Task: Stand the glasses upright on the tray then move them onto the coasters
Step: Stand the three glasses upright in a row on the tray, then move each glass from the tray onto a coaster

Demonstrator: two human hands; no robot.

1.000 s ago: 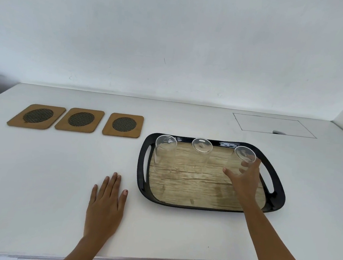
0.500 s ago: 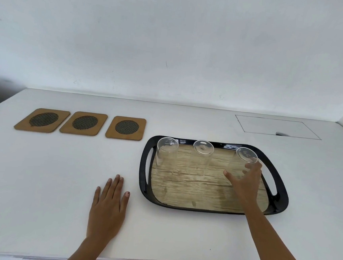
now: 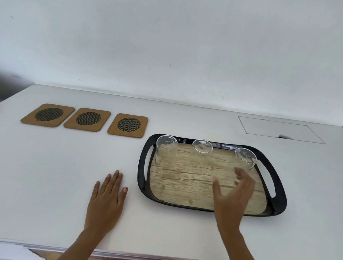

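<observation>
**Inverted glasses on the tray, right hand open beside the nearest one**

Three clear glasses stand in a row along the far edge of the black-rimmed tray (image 3: 142, 168), each apparently base-up with its mouth down on the wood-grain floor: left glass (image 3: 165, 154), middle glass (image 3: 200, 156), right glass (image 3: 243, 160). All three look empty; the tray holds nothing else. The right hand (image 3: 233, 197) hovers over the tray just in front of the right glass, its fingers (image 3: 240, 173) spread and released, grasping nothing; thumb and fingers form a wide cup, a shape suited to closing around the glass wall for the flip. The left hand (image 3: 106, 198) lies flat, palm down, on the white surface (image 3: 37, 180) just left of the tray, fingers extended and holding nothing, probably as a brace. Three cork coasters (image 3: 88, 119) with dark mesh centres lie in a row to the left of the tray, well apart from the glasses and all vacant. Judged from this layout, no glass has yet been stood upright.
</observation>
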